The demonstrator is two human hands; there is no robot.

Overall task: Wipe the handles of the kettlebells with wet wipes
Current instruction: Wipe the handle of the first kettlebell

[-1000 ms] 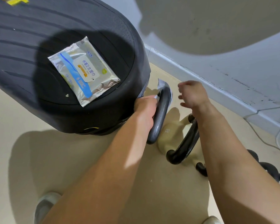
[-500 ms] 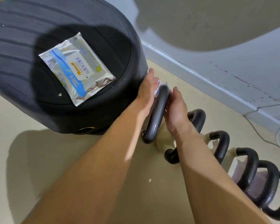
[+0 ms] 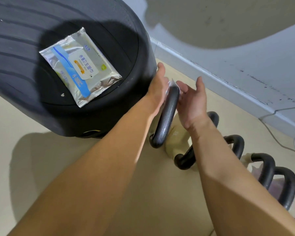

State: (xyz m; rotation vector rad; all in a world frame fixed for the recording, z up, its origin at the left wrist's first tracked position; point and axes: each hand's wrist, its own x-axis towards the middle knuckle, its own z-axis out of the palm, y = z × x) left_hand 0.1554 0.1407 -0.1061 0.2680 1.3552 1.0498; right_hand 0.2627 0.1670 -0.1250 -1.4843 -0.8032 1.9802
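Observation:
The first kettlebell's dark handle (image 3: 167, 116) rises from its cream body (image 3: 175, 142) on the floor. A white wet wipe (image 3: 171, 83) lies over the handle's far end. My left hand (image 3: 157, 89) rests flat against the handle's left side with fingers straight, touching the wipe. On the handle's right side, my right hand (image 3: 192, 103) is spread with the thumb up and its fingertips by the wipe. Several more kettlebells (image 3: 266, 172) stand in a row to the right, partly hidden by my right forearm.
A silver and blue wet-wipe pack (image 3: 80, 67) lies on a large black rounded machine (image 3: 109, 116) just left of the kettlebells. A grey wall with a baseboard (image 3: 211, 77) runs behind, and a thin cable (image 3: 279, 142) trails on the beige floor at right.
My left hand let go of the handle and now lies flat by it. My right hand came in beside the handle, then spread its fingers. The view shifted slightly.

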